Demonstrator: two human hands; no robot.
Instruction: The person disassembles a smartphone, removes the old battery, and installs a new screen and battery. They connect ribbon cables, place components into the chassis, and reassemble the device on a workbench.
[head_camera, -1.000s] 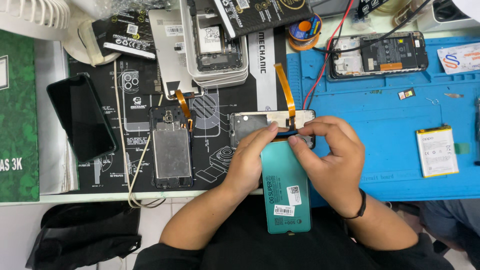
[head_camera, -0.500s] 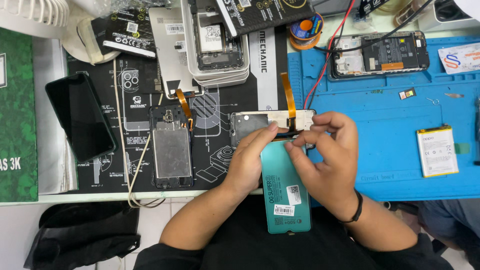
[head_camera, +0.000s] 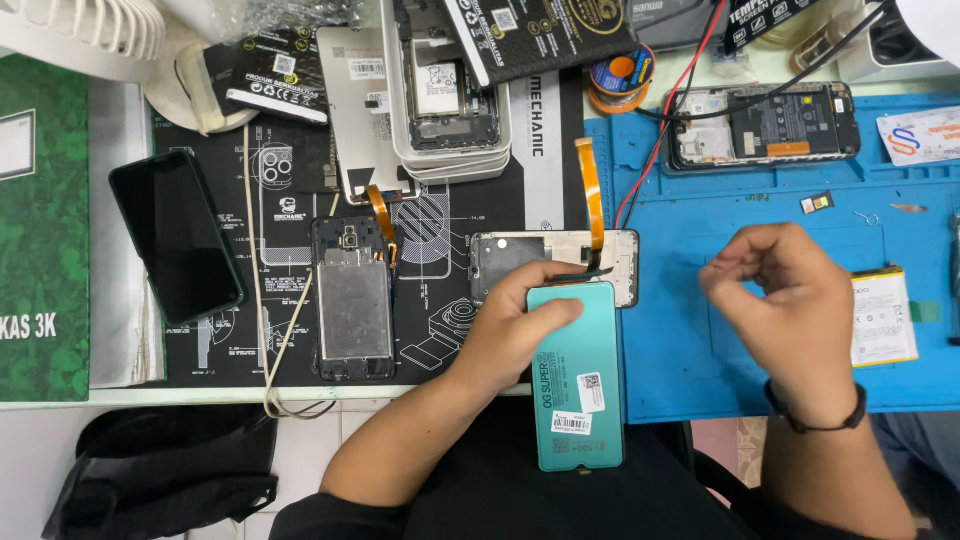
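In the head view, the left hand (head_camera: 520, 325) rests on a teal phone screen part (head_camera: 580, 385) near the middle of the frame, low down. Its fingers (head_camera: 560, 312) lie flat on the top of this teal part and press it down, with the thumb at the left edge. The teal part hangs partly over the front edge of the bench (head_camera: 150, 392). Its top end touches an open phone frame (head_camera: 545, 262) that lies just above it, where the black mat (head_camera: 450, 215) meets the blue mat (head_camera: 700, 330). An orange flat cable (head_camera: 592, 190) runs up from this frame. The right hand (head_camera: 790, 315) floats over the blue mat at the right of the frame, well apart from the teal part. Its fingers (head_camera: 740, 262) are curled and pinched together, and I cannot tell if they hold something tiny. A black band (head_camera: 815, 415) sits on that wrist. Just right of this hand lies a white phone battery (head_camera: 882, 315). At the upper right lies another open phone (head_camera: 765, 125) with red and black wires (head_camera: 665, 100). On the left of the frame lie a dark phone (head_camera: 175, 235) and an open phone with a silver plate (head_camera: 352, 300).
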